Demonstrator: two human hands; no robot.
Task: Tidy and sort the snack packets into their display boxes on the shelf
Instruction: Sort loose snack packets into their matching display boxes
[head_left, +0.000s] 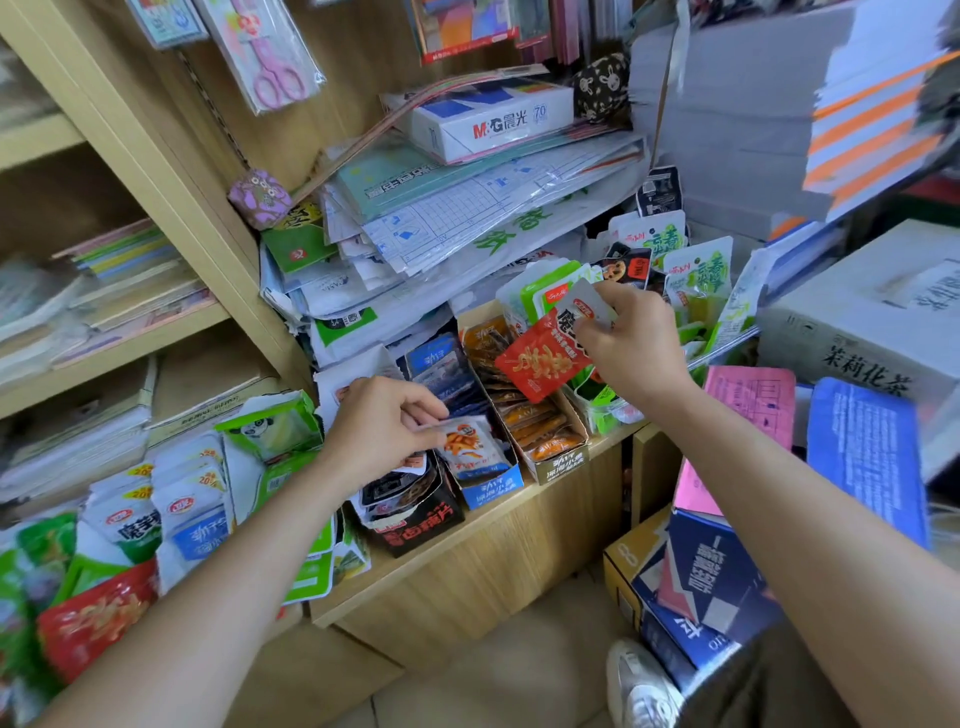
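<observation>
My right hand (631, 345) pinches a red snack packet (545, 358) by its top edge, holding it over the beige display box (558, 460) of orange packets. My left hand (382, 426) grips a white packet with an orange print (470, 444) above the blue display box (491, 488). A black display box (415, 527) with dark packets stands in front of it. Green packets (696, 270) fill a box at the back right. More loose packets in white, green and red (130, 530) lie heaped on the shelf at the left.
Stacked paper, folders and an M&G paper ream (493, 122) pile up behind the boxes. Pink scissors (275, 62) hang above. A white carton (883, 312), pink and blue sheets and a blue box (696, 587) sit at the right. My shoe (641, 686) is on the floor.
</observation>
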